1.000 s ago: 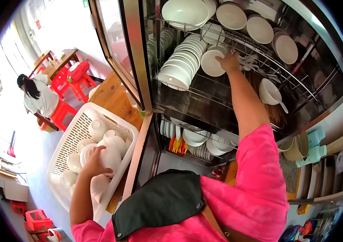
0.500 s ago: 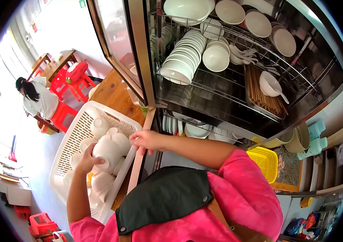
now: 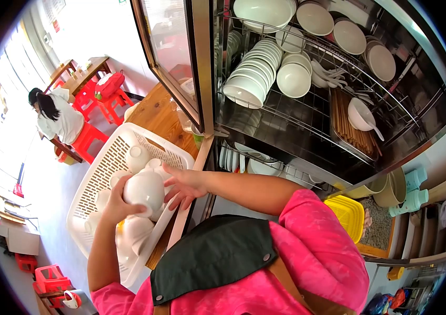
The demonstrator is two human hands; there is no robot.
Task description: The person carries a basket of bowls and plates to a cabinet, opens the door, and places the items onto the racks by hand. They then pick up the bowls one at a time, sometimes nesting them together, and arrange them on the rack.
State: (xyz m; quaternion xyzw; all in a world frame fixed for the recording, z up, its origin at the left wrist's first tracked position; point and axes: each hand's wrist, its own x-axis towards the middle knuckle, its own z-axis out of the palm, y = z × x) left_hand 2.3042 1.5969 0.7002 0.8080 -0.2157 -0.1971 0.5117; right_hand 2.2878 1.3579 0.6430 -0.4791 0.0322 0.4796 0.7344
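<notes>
Left hand (image 3: 114, 203) is over the middle of the white perforated plastic basket (image 3: 97, 169), fingers wrapped round the underside of a round white ceramic bowl (image 3: 144, 191). The bowl is lifted clear above the basket's near right rim. Right hand (image 3: 185, 185) is at the basket's right edge, just beside the bowl, fingers spread and holding nothing. Can't tell if they touch the bowl.

More small white ceramic bowls (image 3: 138, 157) are heaped inside the basket, below and behind the held one. The basket sits on a brown wooden desk (image 3: 155, 113), which shows past its far side.

Right of the basket is a stainless steel dish cabinet (image 3: 307, 152) with its glass door (image 3: 173, 52) swung open. A row of white plates (image 3: 252, 73) stands on edge in the upper wire rack, and a tray of brown chopsticks (image 3: 346, 123) lies further right. A yellow plastic basket (image 3: 344, 212) sits low on the right.

Far left of the white basket, a person in a white shirt (image 3: 57, 118) sits on a red stool (image 3: 84, 139).
</notes>
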